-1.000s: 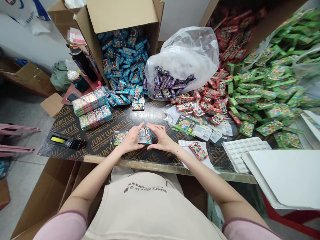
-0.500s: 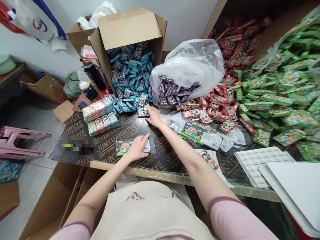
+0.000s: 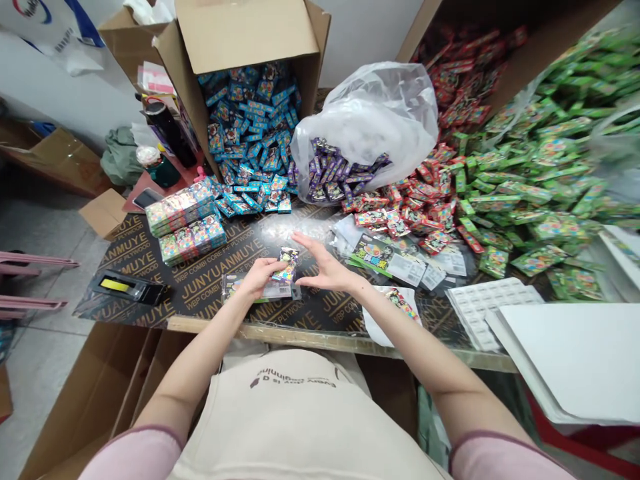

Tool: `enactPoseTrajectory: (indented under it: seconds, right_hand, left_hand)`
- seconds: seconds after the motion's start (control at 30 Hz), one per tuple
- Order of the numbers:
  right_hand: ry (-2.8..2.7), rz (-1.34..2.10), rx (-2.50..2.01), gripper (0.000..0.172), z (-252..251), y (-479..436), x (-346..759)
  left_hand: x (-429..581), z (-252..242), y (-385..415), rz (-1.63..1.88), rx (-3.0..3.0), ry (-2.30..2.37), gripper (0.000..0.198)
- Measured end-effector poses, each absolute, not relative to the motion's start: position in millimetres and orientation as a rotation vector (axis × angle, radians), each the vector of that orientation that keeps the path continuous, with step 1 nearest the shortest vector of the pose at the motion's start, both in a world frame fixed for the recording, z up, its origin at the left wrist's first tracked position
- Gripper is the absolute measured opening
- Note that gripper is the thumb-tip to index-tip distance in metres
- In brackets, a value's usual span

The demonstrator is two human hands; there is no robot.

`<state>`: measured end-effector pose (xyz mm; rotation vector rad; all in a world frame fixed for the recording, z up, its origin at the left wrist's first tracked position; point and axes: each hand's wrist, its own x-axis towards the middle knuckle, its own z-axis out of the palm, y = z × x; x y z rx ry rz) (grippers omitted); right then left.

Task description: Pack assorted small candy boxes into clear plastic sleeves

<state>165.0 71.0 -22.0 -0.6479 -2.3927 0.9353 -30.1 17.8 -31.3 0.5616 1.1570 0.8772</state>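
My left hand (image 3: 260, 275) pinches a small dark box with colourful printing (image 3: 287, 262) by its left side. Under that hand a flat printed plastic pouch with a barcode label (image 3: 277, 290) lies on the patterned black board (image 3: 320, 312). My right hand (image 3: 324, 268) is just to the right of the box, thumb and fingers spread, holding nothing. Beyond my hands lie several blue boxes (image 3: 250, 200) and a clear plastic bag (image 3: 380, 120) with purple boxes (image 3: 330, 175) at its mouth.
Bundled boxes (image 3: 193, 235) are stacked at left, near a tape dispenser (image 3: 131, 288) and a black bottle (image 3: 170, 132). Red boxes (image 3: 415, 207) and a large green heap (image 3: 540, 180) fill the right. Printed pouches (image 3: 395, 260) and label sheets (image 3: 493, 310) lie at right.
The small dark box has come from the far side towards me and is now in my left hand, lifted off the pouch. My right hand has drawn back and opened.
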Motion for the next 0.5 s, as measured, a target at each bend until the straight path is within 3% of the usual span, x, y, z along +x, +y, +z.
enactPoseTrajectory:
  seconds: [0.07,0.27,0.4,0.5]
  right_hand:
    - [-2.353,0.817,-0.746,0.095,-27.8,63.3,165.4]
    - [-2.272,0.659,-0.986,0.087,-48.9,47.3,171.1]
    - [-2.292,0.563,-1.069,0.081,-63.3,44.1,185.9]
    - [-2.362,0.559,-1.056,0.073,-72.2,39.5,192.0]
  left_hand:
    - [-18.7,-34.2,15.8,0.940,0.540,1.164,0.040]
    - [-33.4,-47.4,8.0,0.945,1.064,1.360,0.060]
    - [-57.8,-59.6,-4.1,0.539,1.915,1.561,0.094]
    - [-62.9,-68.5,-11.4,0.291,2.167,1.555,0.110]
